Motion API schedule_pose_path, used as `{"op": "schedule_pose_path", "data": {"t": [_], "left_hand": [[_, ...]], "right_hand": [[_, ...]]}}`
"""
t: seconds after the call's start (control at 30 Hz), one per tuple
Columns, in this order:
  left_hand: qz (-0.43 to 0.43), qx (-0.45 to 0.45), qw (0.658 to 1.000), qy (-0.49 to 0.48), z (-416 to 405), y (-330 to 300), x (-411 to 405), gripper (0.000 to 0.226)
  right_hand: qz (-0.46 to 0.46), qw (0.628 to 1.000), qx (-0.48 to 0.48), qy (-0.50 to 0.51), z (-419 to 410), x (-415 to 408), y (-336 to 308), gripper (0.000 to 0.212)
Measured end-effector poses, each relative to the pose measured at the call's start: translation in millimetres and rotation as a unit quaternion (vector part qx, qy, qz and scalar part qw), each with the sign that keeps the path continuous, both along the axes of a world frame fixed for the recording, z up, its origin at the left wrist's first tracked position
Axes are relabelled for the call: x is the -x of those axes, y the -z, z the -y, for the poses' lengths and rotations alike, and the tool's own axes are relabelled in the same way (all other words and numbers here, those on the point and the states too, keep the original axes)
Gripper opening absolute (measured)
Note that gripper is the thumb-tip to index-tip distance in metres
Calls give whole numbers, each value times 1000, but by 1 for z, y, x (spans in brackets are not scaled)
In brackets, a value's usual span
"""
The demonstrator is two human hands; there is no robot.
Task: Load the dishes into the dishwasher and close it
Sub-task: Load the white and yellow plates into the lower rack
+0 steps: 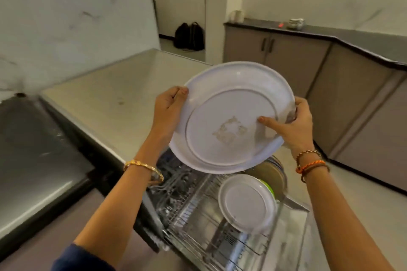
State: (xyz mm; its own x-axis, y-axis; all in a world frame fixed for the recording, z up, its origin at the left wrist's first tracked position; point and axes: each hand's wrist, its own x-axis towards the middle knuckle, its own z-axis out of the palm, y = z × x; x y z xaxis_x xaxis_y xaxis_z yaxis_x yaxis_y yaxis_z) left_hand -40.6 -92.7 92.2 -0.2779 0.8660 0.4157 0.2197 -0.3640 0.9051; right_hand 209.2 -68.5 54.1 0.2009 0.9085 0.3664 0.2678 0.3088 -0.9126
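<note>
Holding: large white plate (231, 116) in the air above the pulled-out dishwasher rack (198, 215), underside toward the camera.
Left hand (168, 108): fingers curled on the rim, steadying.
Right hand (295, 123): gripping the opposite rim, thumb across the base.
Rack: smaller white plate (247, 203) stands in the tines; open slots likely next.

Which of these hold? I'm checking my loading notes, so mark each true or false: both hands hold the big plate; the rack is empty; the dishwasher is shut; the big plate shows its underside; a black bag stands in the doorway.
1. Both hands hold the large white plate: true; left hand and right hand grip opposite rims.
2. The rack is empty: false; a smaller white plate stands in it, with others behind.
3. The dishwasher is shut: false; its rack is pulled out.
4. The plate shows its underside: true.
5. Black bag in the doorway: true.
</note>
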Motion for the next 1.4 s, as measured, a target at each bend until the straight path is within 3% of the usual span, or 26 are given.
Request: {"op": "schedule_pose_path", "data": {"t": [0.2, 0.3, 0.43, 0.53, 0.8, 1.03, 1.13, 1.27, 1.4], "left_hand": [[-168, 51, 976, 131, -30, 61, -73, 33], [-195, 96, 962, 168, -44, 101, -88, 40], [-246, 143, 942, 175, -54, 145, -97, 41], [-243, 172, 940, 169, -57, 166, -98, 22], [-231, 241, 929, 159, -69, 199, -86, 23], [-327, 284, 895, 107, -86, 317, -82, 26], [-334, 287, 887, 137, -86, 371, -83, 25], [-344, 229, 896, 161, -87, 394, -72, 27], [-366, 183, 894, 181, -91, 432, -75, 64]], "right_hand": [[39, 993, 77, 80, 22, -82, 66, 57], [74, 984, 121, 107, 32, -96, 99, 50], [132, 969, 171, 120, 43, -94, 141, 42], [146, 961, 196, 132, 47, -86, 163, 38], [166, 952, 226, 120, 38, -64, 186, 41], [234, 921, 290, 111, 37, -57, 304, 37], [304, 893, 320, 92, 37, -58, 358, 34], [414, 872, 254, 59, 34, -64, 381, 31], [428, 861, 260, 93, 38, -66, 410, 30]]}}
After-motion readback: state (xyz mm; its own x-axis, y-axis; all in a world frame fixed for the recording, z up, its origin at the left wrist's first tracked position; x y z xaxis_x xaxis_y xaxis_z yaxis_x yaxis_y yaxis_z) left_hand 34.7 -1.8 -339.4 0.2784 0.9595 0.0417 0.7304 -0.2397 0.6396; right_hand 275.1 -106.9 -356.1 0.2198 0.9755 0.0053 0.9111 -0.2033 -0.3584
